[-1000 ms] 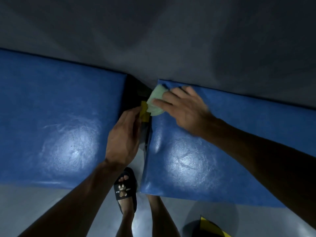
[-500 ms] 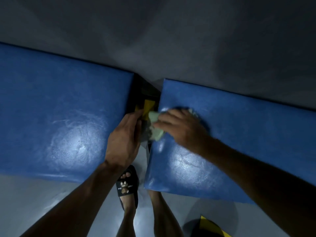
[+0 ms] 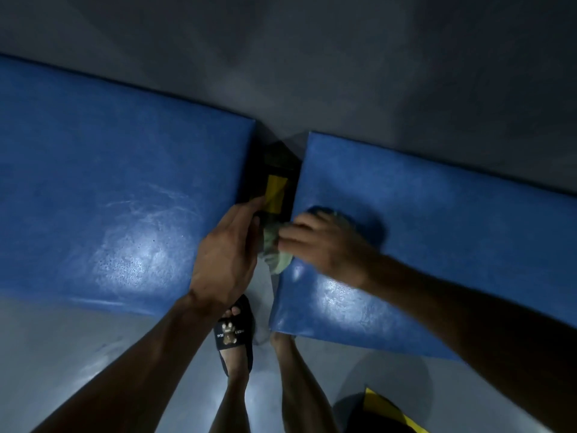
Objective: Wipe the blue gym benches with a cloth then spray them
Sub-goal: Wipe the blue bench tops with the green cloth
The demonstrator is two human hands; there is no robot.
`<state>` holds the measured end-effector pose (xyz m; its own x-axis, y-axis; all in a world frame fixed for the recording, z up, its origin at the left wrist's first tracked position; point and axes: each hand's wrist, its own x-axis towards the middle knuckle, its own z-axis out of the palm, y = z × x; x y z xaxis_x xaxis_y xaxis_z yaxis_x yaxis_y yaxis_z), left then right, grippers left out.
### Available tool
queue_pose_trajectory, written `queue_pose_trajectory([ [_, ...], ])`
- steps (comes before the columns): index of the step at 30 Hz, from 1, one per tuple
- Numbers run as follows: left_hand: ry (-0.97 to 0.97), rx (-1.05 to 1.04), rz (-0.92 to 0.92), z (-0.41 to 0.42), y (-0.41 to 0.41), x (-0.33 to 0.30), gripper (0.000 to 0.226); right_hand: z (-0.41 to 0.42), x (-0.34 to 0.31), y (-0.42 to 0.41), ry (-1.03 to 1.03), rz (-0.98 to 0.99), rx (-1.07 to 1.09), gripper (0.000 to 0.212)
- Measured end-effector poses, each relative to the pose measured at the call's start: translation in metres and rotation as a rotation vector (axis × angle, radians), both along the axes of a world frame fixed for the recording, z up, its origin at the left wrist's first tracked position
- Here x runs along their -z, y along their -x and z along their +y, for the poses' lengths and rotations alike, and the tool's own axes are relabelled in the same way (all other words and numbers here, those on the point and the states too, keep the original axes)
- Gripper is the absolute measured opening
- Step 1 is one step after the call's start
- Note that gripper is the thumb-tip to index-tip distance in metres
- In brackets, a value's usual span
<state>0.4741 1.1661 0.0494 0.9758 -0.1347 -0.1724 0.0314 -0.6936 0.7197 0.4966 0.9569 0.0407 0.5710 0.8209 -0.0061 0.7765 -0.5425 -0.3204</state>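
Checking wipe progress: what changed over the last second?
The right hand dragged the cloth along the right bench's inner edge, from its far corner toward the person. The left hand stayed at the left bench's inner edge, by the gap.

A grey floor shines with glare below, and a grey wall fills the top. A black slide sandal with a small bear print sits on one foot. A yellow patch shows in the dark gap. A yellow-edged dark object lies at the bottom right.
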Motion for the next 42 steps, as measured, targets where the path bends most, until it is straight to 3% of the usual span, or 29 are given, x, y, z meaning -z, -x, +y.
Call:
queue_pose_trajectory([
  [1,0.001,-0.004,0.007,0.002,0.000,-0.001,0.038,-0.004,0.002,-0.022,0.007,-0.035,0.017,0.024],
  [4,-0.017,-0.011,-0.006,0.004,0.001,0.000,0.037,-0.011,0.006,-0.092,0.013,-0.089,0.340,0.040],
  [7,-0.018,0.018,-0.023,0.004,0.003,0.005,0.034,0.001,0.015,-0.086,-0.053,-0.090,0.546,0.044],
  [10,-0.007,0.047,-0.028,0.007,0.007,0.009,0.036,0.019,0.018,0.003,-0.128,0.025,0.437,0.034],
  [13,0.004,0.050,-0.033,0.012,0.011,0.005,0.038,0.023,-0.001,0.088,-0.048,0.165,0.248,0.041],
  [16,0.023,0.077,-0.037,0.019,0.012,0.000,0.038,0.010,-0.001,0.074,-0.038,0.158,0.062,0.043],
  [18,0.014,0.090,-0.046,0.022,0.013,0.000,0.037,0.002,0.007,0.033,-0.035,0.066,0.068,0.044],
  [21,0.005,0.099,-0.035,0.026,0.015,0.004,0.037,0.002,0.014,-0.008,-0.096,0.034,0.367,0.039],
  [23,0.013,0.122,-0.028,0.026,0.019,0.006,0.037,0.014,0.017,0.008,-0.104,0.033,0.532,0.040],
  [25,0.039,0.140,-0.033,0.028,0.025,0.005,0.038,0.030,0.013,0.056,-0.103,0.092,0.564,0.048],
  [29,0.061,0.143,-0.006,0.031,0.039,-0.005,0.041,0.043,-0.008,0.153,0.027,0.200,0.296,0.059],
  [33,0.073,0.170,-0.009,0.035,0.052,-0.012,0.040,0.020,0.000,0.108,0.118,0.011,0.089,0.045],
  [36,0.064,0.161,-0.014,0.038,0.062,-0.011,0.039,0.003,0.004,0.059,0.024,-0.039,0.412,0.058],
  [39,0.050,0.160,-0.016,0.040,0.073,-0.008,0.037,0.024,0.007,0.070,-0.081,-0.027,0.748,0.050],
  [42,0.045,0.169,-0.012,0.040,0.085,-0.010,0.037,0.052,0.010,0.132,-0.110,0.055,0.703,0.050],
])
